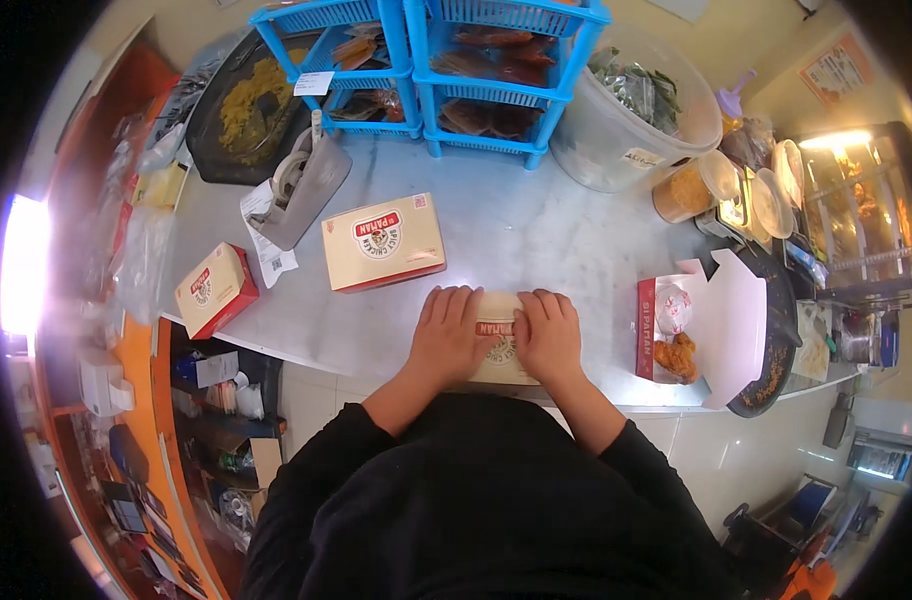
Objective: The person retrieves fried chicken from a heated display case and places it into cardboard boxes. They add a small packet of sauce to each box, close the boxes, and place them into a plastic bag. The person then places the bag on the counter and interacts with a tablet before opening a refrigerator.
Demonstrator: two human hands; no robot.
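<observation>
A cream cardboard food box with a red label lies at the front edge of the table, right in front of me. My left hand grips its left side, with the thumb on the lid and the fingers over the far part. My right hand does the same on the right side. The hands cover most of the lid's two sides; its middle shows between them. To the right, an open food box holds a piece of fried chicken and a round wrapped bundle.
Closed food boxes stand at left, one larger and one smaller. Behind them is a grey tape dispenser. Blue stacked baskets, a clear bucket of greens and a black tray line the back. A lit display cabinet is at far right.
</observation>
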